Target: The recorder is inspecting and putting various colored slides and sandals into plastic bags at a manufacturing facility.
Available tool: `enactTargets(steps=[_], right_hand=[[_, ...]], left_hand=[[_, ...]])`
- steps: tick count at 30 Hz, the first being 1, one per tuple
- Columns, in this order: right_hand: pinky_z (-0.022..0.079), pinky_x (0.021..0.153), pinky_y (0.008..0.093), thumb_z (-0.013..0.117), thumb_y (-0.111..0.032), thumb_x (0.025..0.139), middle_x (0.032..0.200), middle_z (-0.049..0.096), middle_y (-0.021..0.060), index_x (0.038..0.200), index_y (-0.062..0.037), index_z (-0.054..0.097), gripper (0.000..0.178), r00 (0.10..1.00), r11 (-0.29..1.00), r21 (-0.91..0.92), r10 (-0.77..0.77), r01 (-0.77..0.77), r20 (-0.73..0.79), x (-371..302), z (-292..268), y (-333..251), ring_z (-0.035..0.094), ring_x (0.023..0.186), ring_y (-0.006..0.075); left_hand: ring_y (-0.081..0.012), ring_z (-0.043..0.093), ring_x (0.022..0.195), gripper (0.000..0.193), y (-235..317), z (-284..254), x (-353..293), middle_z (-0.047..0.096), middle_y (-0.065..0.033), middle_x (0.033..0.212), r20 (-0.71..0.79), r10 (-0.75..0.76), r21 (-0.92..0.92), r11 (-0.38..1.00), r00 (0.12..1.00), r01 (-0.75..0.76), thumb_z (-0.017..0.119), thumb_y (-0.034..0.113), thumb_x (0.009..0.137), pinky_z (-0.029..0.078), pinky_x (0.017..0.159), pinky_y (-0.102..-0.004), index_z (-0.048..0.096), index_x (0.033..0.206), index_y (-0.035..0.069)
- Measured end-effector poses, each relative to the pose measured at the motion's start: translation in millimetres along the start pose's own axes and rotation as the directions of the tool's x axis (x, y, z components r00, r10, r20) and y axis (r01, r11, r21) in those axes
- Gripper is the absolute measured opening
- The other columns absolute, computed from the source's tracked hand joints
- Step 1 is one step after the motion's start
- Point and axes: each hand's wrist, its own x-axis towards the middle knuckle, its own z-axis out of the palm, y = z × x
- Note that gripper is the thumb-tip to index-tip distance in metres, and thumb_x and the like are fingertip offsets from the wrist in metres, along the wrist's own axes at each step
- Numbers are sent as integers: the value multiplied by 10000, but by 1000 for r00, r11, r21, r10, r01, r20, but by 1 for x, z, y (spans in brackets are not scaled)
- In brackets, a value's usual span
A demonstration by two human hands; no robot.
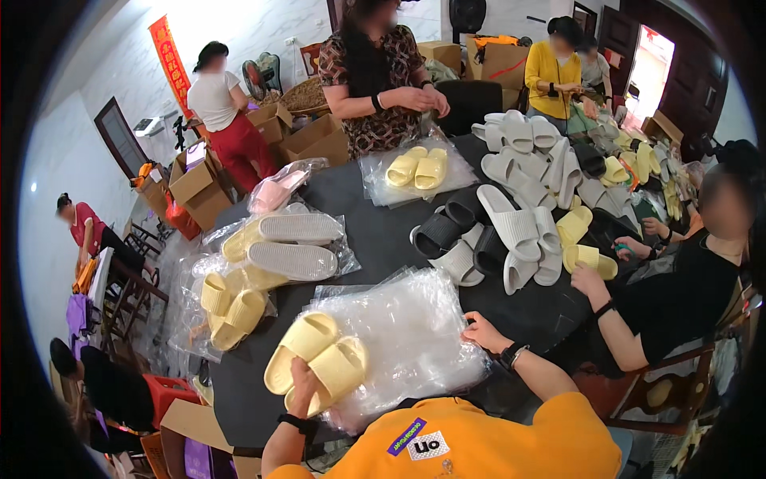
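My left hand (pixel 302 385) is closed on a pair of pale yellow slide slippers (pixel 338 370), its thumb over the near side and the other fingers hidden. The slippers overlap the left part of a thick stack of clear plastic bags (pixel 411 335) lying in front of me. At the stack's right edge, my right hand (pixel 483 332) pinches the border of a bag. Left of the stack lie bagged yellow slippers (pixel 233 311) and another yellow pair, soles up (pixel 292 262), in clear plastic.
A big heap of grey, black and yellow slippers (pixel 527 231) covers the dark table's (pixel 351 188) right side. Across it a person stands by a yellow pair (pixel 416 168) on plastic. Another person (pixel 678 287) sits close on my right, hands on slippers. A cardboard box (pixel 191 423) stands lower left.
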Motion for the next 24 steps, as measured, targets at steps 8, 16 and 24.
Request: enactTargets(steps=[8,16,24], right_hand=[[476,696,263,570,-29,797,1114,469,131,1385,-141,244,682,990,957,-255,-135,142,43,-19,16,-35,548,778,136],[468,747,267,620,-79,766,1165,474,111,1264,-66,454,525,940,863,-378,-281,337,195,-9,33,-14,541,849,145],[468,763,280,626,-100,743,1126,502,120,1243,-66,471,525,951,857,-411,-273,310,148,-7,35,2,558,844,164]], left_hand=[[-153,562,798,210,-79,-74,10,608,-76,915,-544,-161,-338,940,824,-39,501,47,814,440,706,-270,561,984,-60],[-170,545,901,261,36,-80,41,579,-103,1010,-553,218,-95,943,805,-320,559,42,811,427,774,-266,521,1050,-56],[-397,503,942,321,135,24,61,597,-163,991,119,631,177,746,766,-642,656,104,672,413,797,-415,605,981,35]])
